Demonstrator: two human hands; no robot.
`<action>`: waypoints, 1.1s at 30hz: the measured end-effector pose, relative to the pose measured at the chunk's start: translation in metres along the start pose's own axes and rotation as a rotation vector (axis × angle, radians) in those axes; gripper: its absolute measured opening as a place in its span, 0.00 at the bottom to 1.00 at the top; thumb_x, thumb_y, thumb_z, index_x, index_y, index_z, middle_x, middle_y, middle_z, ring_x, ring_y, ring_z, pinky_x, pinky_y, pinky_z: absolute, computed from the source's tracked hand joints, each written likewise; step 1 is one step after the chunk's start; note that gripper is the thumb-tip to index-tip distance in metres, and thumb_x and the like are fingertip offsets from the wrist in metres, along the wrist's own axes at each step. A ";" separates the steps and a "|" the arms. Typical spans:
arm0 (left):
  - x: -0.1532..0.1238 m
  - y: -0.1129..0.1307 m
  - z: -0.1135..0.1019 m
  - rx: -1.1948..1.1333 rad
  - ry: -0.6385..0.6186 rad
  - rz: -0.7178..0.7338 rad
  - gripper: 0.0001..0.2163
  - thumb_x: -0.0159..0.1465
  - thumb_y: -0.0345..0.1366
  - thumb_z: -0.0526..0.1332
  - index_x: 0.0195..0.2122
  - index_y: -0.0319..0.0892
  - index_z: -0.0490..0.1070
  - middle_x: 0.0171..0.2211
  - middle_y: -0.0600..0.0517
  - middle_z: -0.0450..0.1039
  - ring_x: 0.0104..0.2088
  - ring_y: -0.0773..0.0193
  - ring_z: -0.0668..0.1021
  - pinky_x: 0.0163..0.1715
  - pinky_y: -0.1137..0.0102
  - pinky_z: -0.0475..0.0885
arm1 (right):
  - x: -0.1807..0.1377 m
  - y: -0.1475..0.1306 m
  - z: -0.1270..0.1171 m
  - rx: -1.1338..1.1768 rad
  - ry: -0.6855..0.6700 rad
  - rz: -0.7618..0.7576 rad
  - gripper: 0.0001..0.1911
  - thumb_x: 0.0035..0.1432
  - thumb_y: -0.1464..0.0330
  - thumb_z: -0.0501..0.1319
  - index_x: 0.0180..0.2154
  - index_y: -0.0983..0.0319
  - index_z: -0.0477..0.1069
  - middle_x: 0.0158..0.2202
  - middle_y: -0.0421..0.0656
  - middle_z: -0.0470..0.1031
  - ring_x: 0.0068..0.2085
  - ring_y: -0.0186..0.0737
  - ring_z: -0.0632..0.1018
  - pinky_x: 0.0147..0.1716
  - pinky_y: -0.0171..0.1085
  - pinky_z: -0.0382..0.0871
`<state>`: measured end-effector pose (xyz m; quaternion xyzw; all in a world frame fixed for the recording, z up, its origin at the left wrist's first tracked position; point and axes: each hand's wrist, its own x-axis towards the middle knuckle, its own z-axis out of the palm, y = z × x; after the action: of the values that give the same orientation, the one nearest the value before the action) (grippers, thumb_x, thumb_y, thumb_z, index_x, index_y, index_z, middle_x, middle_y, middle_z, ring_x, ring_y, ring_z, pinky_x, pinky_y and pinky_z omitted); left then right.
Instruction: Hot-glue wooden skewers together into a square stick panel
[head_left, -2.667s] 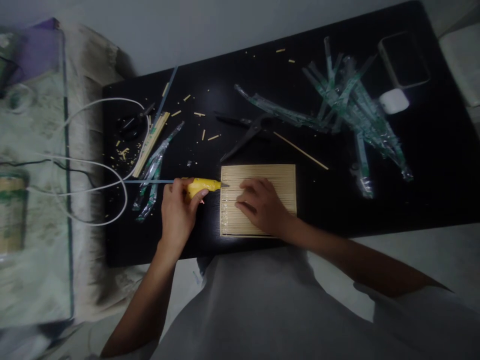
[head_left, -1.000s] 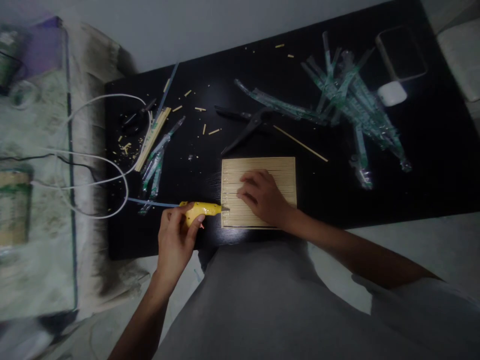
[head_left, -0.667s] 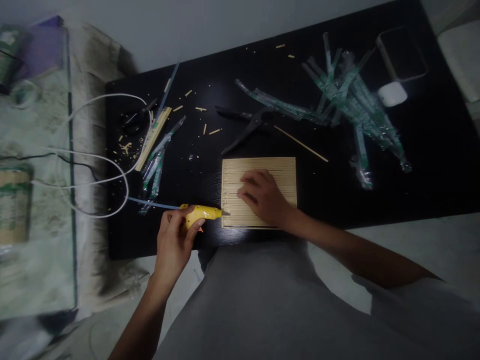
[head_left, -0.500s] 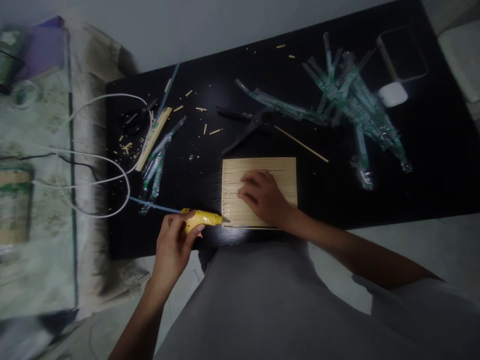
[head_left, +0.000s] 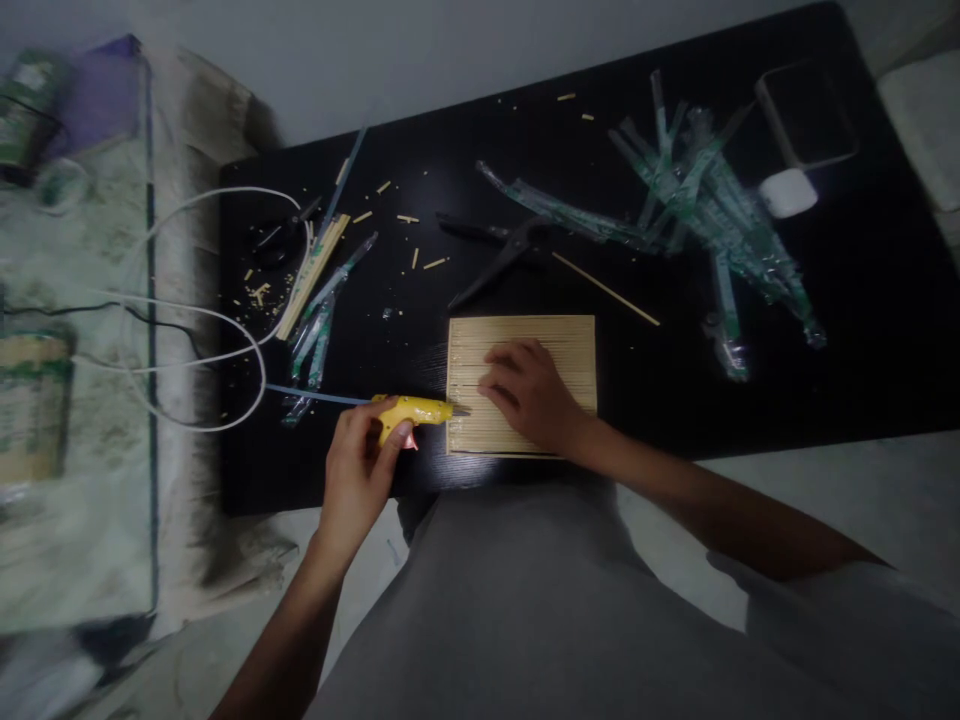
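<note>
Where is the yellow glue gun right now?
Head view: the yellow glue gun is gripped in the left hand, left of centre, its nozzle at the left edge of the stick mat.

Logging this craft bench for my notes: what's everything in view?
table: one, black, under everything
stick mat: one, tan, near front edge
glue gun: one, yellow, tip at mat's left edge
scissors: one, black, behind mat
loose stick: one, tan, right of scissors
wrappers: many, clear green, back right
stick bundle: one, tan, back left
cables: a few, white and black, left edge
phone: one, dark, far right corner
left hand: grips glue gun
right hand: rests on stick mat
</note>
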<state>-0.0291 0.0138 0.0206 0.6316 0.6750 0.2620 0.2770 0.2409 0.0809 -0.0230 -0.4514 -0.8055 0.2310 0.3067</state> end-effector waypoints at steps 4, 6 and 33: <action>-0.002 0.005 0.000 0.070 -0.015 0.047 0.14 0.71 0.45 0.64 0.54 0.47 0.76 0.45 0.49 0.74 0.41 0.59 0.78 0.43 0.65 0.74 | -0.001 0.000 0.000 -0.005 0.025 -0.021 0.09 0.71 0.70 0.61 0.36 0.59 0.76 0.49 0.49 0.76 0.54 0.50 0.70 0.56 0.50 0.67; -0.004 0.005 -0.003 0.088 -0.013 0.050 0.13 0.71 0.45 0.64 0.53 0.47 0.76 0.44 0.50 0.73 0.41 0.59 0.78 0.44 0.64 0.75 | -0.001 -0.001 0.000 0.004 0.027 -0.019 0.09 0.71 0.70 0.61 0.36 0.59 0.76 0.49 0.49 0.76 0.54 0.50 0.70 0.57 0.51 0.67; -0.013 0.014 -0.004 0.209 0.047 0.117 0.13 0.72 0.42 0.62 0.55 0.46 0.75 0.45 0.48 0.72 0.46 0.56 0.78 0.47 0.62 0.76 | 0.000 -0.001 -0.001 0.010 0.003 -0.001 0.08 0.70 0.70 0.61 0.36 0.59 0.76 0.49 0.49 0.76 0.54 0.50 0.71 0.58 0.51 0.66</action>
<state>-0.0211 0.0018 0.0338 0.6892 0.6669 0.2207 0.1779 0.2409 0.0804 -0.0219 -0.4499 -0.8040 0.2341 0.3103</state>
